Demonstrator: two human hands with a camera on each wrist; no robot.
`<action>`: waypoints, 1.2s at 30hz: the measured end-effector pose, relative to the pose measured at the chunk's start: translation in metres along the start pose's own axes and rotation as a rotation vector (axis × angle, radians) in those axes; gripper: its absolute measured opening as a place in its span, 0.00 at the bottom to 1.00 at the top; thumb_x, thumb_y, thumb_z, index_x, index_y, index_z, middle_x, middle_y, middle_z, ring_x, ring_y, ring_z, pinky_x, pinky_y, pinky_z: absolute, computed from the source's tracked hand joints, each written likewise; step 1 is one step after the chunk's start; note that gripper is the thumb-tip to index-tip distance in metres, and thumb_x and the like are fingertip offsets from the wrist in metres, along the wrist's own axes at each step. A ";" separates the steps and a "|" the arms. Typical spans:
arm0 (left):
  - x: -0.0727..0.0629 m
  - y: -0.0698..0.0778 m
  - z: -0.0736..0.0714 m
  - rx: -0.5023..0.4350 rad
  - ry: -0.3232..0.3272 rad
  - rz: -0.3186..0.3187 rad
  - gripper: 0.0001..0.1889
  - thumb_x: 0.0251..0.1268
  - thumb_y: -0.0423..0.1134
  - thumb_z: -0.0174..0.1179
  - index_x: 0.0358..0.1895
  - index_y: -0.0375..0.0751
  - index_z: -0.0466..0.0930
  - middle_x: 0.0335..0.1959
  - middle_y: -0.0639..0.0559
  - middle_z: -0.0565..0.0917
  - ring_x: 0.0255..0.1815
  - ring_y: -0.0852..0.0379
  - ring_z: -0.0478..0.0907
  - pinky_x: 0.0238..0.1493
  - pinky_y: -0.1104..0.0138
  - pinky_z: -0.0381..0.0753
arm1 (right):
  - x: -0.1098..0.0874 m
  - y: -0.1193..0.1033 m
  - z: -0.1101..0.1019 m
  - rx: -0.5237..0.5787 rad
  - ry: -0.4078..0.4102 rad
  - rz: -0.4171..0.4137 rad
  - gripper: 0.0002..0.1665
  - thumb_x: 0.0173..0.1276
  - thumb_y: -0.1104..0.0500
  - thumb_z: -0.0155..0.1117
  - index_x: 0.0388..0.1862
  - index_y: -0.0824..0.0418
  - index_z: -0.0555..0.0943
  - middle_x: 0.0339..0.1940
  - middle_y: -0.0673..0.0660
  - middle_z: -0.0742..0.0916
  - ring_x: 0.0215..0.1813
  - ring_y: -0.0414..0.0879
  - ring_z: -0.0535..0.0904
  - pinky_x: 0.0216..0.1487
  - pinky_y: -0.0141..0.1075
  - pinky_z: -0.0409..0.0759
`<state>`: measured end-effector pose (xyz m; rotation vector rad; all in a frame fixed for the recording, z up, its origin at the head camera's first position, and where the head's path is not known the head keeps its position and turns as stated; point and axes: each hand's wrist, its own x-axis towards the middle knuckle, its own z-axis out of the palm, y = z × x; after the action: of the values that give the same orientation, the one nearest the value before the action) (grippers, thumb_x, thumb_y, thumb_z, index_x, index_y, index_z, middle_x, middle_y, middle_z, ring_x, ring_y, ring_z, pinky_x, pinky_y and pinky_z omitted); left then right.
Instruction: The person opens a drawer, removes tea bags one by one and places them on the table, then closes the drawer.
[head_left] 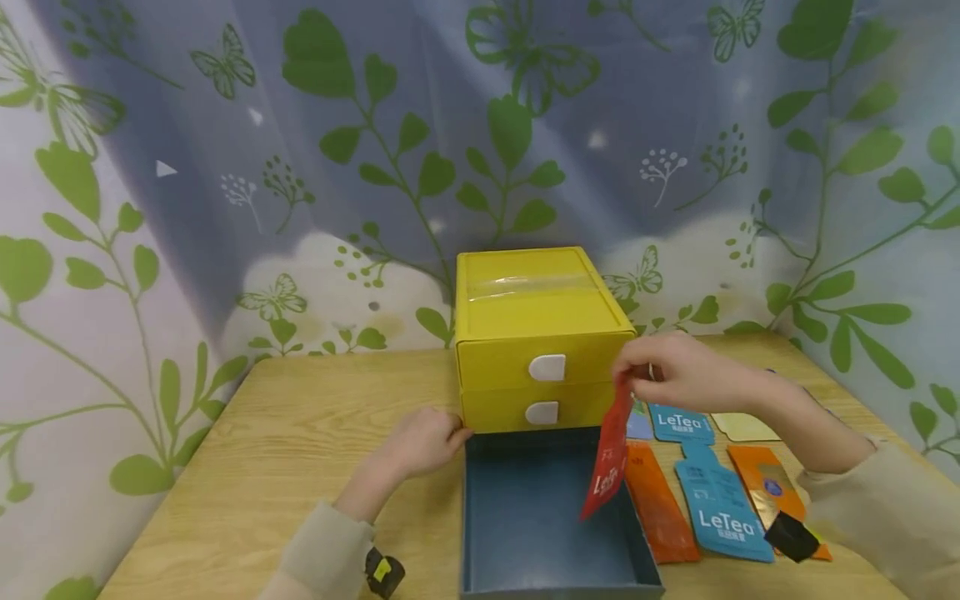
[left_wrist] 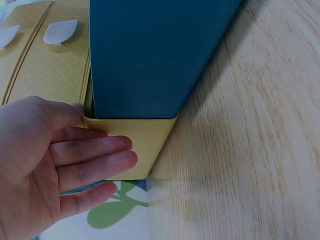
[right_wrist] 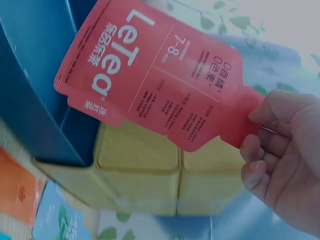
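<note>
My right hand (head_left: 678, 367) pinches a red LeTea pouch (head_left: 611, 454) by its narrow end, hanging it over the pulled-out drawer (head_left: 543, 529). White print covers the pouch face in the right wrist view, where thumb and fingers (right_wrist: 252, 150) grip its neck. That drawer is dark blue inside and juts from the bottom of a yellow drawer box (head_left: 540, 308). At the box's lower left front corner rests my left hand (head_left: 427, 442). In the left wrist view its thumb touches the front edge, while the loosely extended fingers (left_wrist: 100, 150) lie along the yellow side.
Right of the drawer lie a blue LeTea pouch (head_left: 723, 508), an orange packet (head_left: 660, 504), an orange and gold packet (head_left: 768, 483) and another blue pouch (head_left: 678, 423). White pull tabs (head_left: 547, 367) mark the upper drawers. A leaf-patterned curtain (head_left: 375, 167) hangs behind the wooden table (head_left: 322, 400).
</note>
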<state>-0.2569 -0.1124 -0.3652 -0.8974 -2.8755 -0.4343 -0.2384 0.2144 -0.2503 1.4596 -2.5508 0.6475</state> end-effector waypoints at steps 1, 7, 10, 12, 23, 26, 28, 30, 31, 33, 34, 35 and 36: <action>0.000 0.000 0.000 -0.006 0.003 -0.006 0.16 0.66 0.40 0.55 0.18 0.45 0.71 0.11 0.59 0.67 0.13 0.61 0.62 0.19 0.68 0.64 | -0.003 0.003 -0.003 -0.006 0.009 0.017 0.13 0.58 0.73 0.56 0.35 0.57 0.79 0.30 0.43 0.79 0.24 0.33 0.67 0.24 0.29 0.70; -0.003 -0.002 -0.001 -0.035 -0.004 -0.052 0.15 0.67 0.41 0.54 0.19 0.46 0.72 0.12 0.58 0.68 0.14 0.61 0.62 0.19 0.68 0.64 | -0.020 0.015 -0.017 -0.062 0.046 0.126 0.14 0.60 0.71 0.57 0.35 0.52 0.79 0.28 0.41 0.77 0.20 0.32 0.65 0.21 0.30 0.67; -0.003 -0.002 0.000 -0.033 0.002 -0.052 0.16 0.67 0.40 0.54 0.19 0.45 0.72 0.12 0.58 0.68 0.14 0.61 0.63 0.19 0.68 0.65 | -0.030 0.017 -0.022 -0.085 0.057 0.172 0.13 0.60 0.71 0.57 0.35 0.53 0.79 0.27 0.41 0.77 0.19 0.32 0.64 0.21 0.30 0.66; -0.003 -0.001 0.000 -0.024 0.005 -0.047 0.16 0.67 0.40 0.54 0.19 0.45 0.72 0.12 0.58 0.69 0.14 0.61 0.63 0.19 0.68 0.65 | -0.038 0.019 -0.025 -0.103 0.062 0.212 0.13 0.60 0.71 0.58 0.34 0.52 0.78 0.26 0.41 0.77 0.20 0.32 0.65 0.21 0.30 0.67; 0.005 0.000 -0.003 -0.015 0.006 -0.026 0.16 0.67 0.40 0.54 0.18 0.44 0.73 0.13 0.57 0.71 0.14 0.60 0.65 0.20 0.67 0.67 | -0.096 0.059 -0.046 -0.245 0.021 0.566 0.08 0.60 0.68 0.57 0.38 0.63 0.80 0.28 0.48 0.81 0.27 0.39 0.70 0.27 0.33 0.71; 0.006 -0.001 -0.005 -0.001 0.011 -0.028 0.16 0.66 0.40 0.54 0.18 0.44 0.72 0.13 0.57 0.71 0.15 0.60 0.66 0.20 0.67 0.67 | -0.108 0.072 -0.050 -0.273 -0.003 0.645 0.09 0.61 0.67 0.56 0.40 0.67 0.79 0.29 0.50 0.81 0.28 0.42 0.71 0.27 0.35 0.71; 0.007 -0.001 -0.007 0.005 0.013 -0.030 0.16 0.66 0.40 0.54 0.18 0.44 0.72 0.14 0.58 0.71 0.15 0.60 0.66 0.20 0.67 0.67 | -0.116 0.079 -0.051 -0.287 -0.021 0.684 0.11 0.61 0.66 0.55 0.41 0.69 0.78 0.29 0.51 0.82 0.28 0.43 0.72 0.28 0.36 0.72; 0.008 -0.001 -0.009 0.006 0.011 -0.039 0.16 0.66 0.41 0.54 0.19 0.44 0.73 0.13 0.57 0.71 0.15 0.60 0.65 0.20 0.67 0.67 | -0.123 0.085 -0.052 -0.298 -0.032 0.701 0.11 0.62 0.66 0.55 0.40 0.71 0.78 0.28 0.52 0.82 0.27 0.43 0.73 0.28 0.37 0.72; 0.008 -0.001 -0.009 0.005 0.010 -0.043 0.15 0.67 0.40 0.54 0.19 0.44 0.73 0.13 0.57 0.71 0.14 0.60 0.65 0.20 0.67 0.67 | -0.127 0.087 -0.052 -0.302 -0.036 0.710 0.10 0.62 0.66 0.55 0.39 0.71 0.78 0.28 0.52 0.82 0.27 0.43 0.73 0.27 0.38 0.72; 0.008 0.000 -0.010 0.002 0.005 -0.055 0.15 0.67 0.41 0.54 0.19 0.44 0.73 0.13 0.57 0.71 0.14 0.60 0.65 0.19 0.67 0.66 | -0.133 0.091 -0.052 -0.307 -0.045 0.728 0.10 0.62 0.65 0.54 0.39 0.72 0.77 0.26 0.51 0.82 0.26 0.43 0.72 0.26 0.38 0.71; 0.007 0.000 -0.011 0.003 0.005 -0.057 0.15 0.67 0.41 0.54 0.19 0.44 0.73 0.13 0.57 0.71 0.14 0.60 0.65 0.19 0.67 0.66 | -0.137 0.093 -0.052 -0.308 -0.048 0.733 0.10 0.62 0.66 0.54 0.38 0.72 0.77 0.25 0.51 0.81 0.25 0.44 0.71 0.26 0.38 0.71; 0.007 0.000 -0.011 0.002 0.004 -0.059 0.15 0.67 0.41 0.54 0.19 0.44 0.73 0.13 0.57 0.71 0.14 0.60 0.65 0.19 0.67 0.66 | -0.140 0.095 -0.051 -0.307 -0.052 0.738 0.09 0.62 0.66 0.54 0.37 0.72 0.77 0.24 0.50 0.80 0.24 0.44 0.70 0.25 0.38 0.70; 0.006 0.000 -0.011 0.002 0.003 -0.059 0.15 0.67 0.41 0.54 0.19 0.44 0.74 0.13 0.57 0.71 0.14 0.60 0.65 0.19 0.67 0.67 | -0.143 0.097 -0.051 -0.307 -0.058 0.748 0.09 0.62 0.66 0.53 0.37 0.72 0.77 0.23 0.50 0.80 0.24 0.44 0.69 0.24 0.37 0.69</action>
<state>-0.2619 -0.1122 -0.3538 -0.8120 -2.9052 -0.4375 -0.2506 0.3918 -0.2790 0.4109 -3.0411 0.2506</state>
